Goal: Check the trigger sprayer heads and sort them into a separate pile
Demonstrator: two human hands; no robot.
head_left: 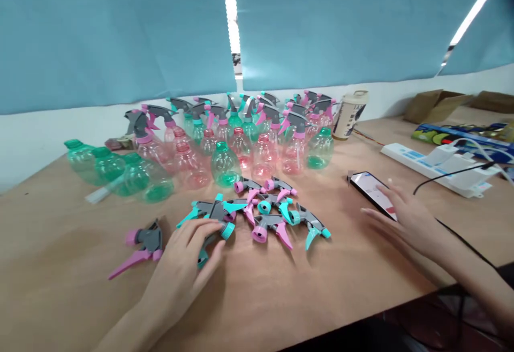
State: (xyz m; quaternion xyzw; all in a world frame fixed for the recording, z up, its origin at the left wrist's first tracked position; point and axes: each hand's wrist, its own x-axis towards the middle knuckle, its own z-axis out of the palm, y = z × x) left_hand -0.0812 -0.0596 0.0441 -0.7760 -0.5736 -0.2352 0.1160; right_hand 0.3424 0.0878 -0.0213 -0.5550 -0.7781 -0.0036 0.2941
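Brown tabletop [257, 298], blue sheet [140, 36] covering the wall behind it. The round, see-through green and pink plastic bottles [225, 165] overlap toward the back, so no idea how many. Left hand [182, 253] is half-curled over a grey-and-turquoise plastic trigger sprayer head [227, 231], partly hiding it; can't tell if it's gripped. Right hand [407, 221] is open, fingers spread over a black-edged smartphone [367, 183], contact unclear.
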